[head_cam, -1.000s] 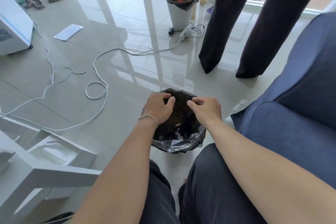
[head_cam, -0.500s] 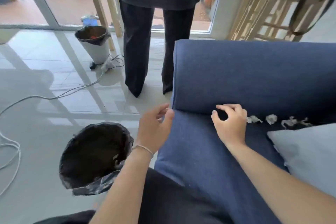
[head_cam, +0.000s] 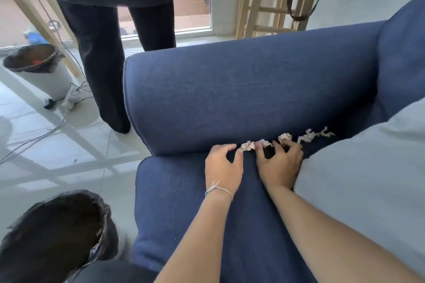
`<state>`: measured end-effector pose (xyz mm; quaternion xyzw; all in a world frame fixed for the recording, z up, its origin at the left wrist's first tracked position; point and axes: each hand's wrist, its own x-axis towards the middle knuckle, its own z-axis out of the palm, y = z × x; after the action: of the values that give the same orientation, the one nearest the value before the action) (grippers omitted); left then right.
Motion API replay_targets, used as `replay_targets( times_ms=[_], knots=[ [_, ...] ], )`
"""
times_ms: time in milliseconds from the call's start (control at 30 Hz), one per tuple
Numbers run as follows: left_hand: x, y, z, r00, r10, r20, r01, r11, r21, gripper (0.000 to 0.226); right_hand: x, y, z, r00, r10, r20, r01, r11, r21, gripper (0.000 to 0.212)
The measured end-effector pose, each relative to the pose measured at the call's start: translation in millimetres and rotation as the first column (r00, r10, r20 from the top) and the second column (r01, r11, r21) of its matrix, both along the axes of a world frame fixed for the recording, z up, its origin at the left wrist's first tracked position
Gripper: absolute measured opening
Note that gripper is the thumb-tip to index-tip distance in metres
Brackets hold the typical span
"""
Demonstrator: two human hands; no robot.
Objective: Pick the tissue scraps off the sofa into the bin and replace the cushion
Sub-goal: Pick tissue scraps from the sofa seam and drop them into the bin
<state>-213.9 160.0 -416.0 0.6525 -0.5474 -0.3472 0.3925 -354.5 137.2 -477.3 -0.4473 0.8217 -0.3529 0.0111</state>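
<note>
Head cam is looking down at a blue sofa (head_cam: pixel 230 89), and both hands are at the crease where the seat meets the armrest. There's a row of crumpled white tissue scraps (head_cam: pixel 285 137) sitting right along that crease. The left hand (head_cam: pixel 223 165) is palm down on the seat with fingers curled, and its thumb and forefinger tips are right at the leftmost scrap (head_cam: pixel 248 145), touching it or about to pinch, honestly can't tell which. The right hand (head_cam: pixel 279 163) is clawed over the next couple of scraps, fingertips down among them, but whether it's actually got hold of one I can't say. A pale grey cushion (head_cam: pixel 368 179) lies on the seat just right of the right hand, touching the wrist. The bin (head_cam: pixel 55 236) with the black liner is on the floor at the lower left, beside the sofa's front corner. Someone in dark trousers (head_cam: pixel 103 64) is standing behind the armrest, with another lined bin (head_cam: pixel 39 69) further back.
</note>
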Motion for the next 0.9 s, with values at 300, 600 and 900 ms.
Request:
replay_targets(
  times_ms=[300, 600, 900],
  knots=[
    [-31, -29, -28, 0.870, 0.016, 0.493, -0.030, 0.999, 0.020, 0.026, 3, -6, -16, 0.998, 0.014, -0.067, -0.019, 0.997, -0.073, 0.033],
    [-31, -28, -37, 0.883, 0.033, 0.468, -0.028, 0.999, -0.018, 0.019, 0, -4, -23, 0.997, 0.045, -0.066, -0.050, 0.995, -0.083, 0.019],
    [-30, -25, -34, 0.876, -0.011, 0.482, 0.019, 1.000, -0.011, 0.029, 3, 0, -16, 0.994, 0.106, -0.017, -0.107, 0.990, -0.097, 0.014]
  ],
)
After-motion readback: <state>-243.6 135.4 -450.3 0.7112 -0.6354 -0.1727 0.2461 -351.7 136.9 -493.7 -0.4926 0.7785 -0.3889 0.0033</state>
